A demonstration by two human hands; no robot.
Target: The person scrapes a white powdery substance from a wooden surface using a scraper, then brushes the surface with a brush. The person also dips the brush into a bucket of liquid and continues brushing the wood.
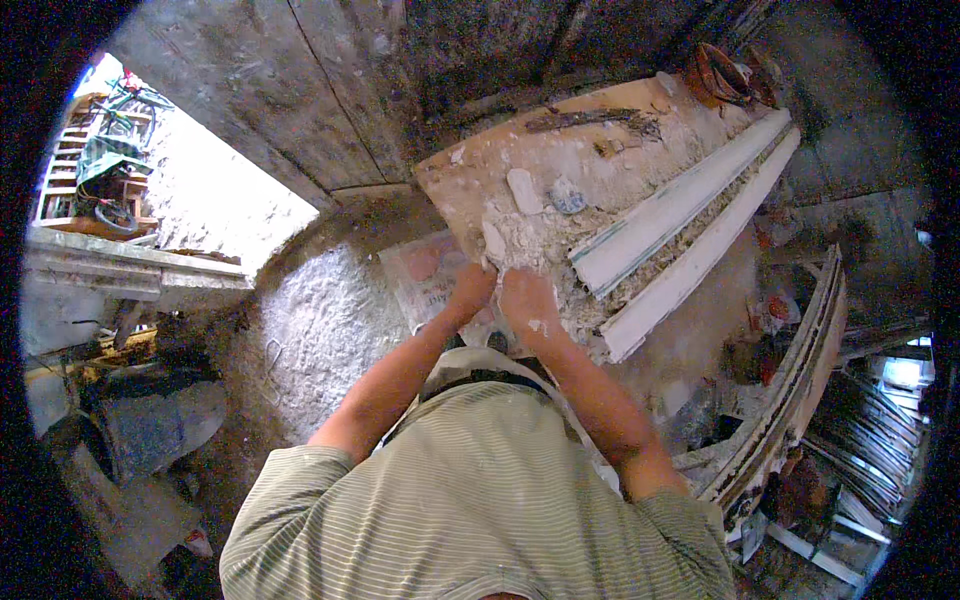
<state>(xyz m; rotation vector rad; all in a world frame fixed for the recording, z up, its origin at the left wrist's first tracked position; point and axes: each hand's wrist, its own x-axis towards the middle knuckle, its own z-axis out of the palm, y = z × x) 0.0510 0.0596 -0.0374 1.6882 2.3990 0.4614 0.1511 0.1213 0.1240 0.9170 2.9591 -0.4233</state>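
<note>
Both my hands are together in front of my waist, at the near edge of a dusty wooden board. My left hand is closed, its fingertips close to a pale, elongated lump on the board. Just to its right, my right hand is curled closed with white dust on the wrist. What either hand grips is too small or hidden to make out. Beneath the left hand lies a flattened printed sack. White crumbly material covers the board beyond my fingers.
Two long white moulding strips lie along the board's right side. Farther back are a white oblong piece, a small round lid-like thing, dark sticks and a rusty-brown container. A grey bucket stands left.
</note>
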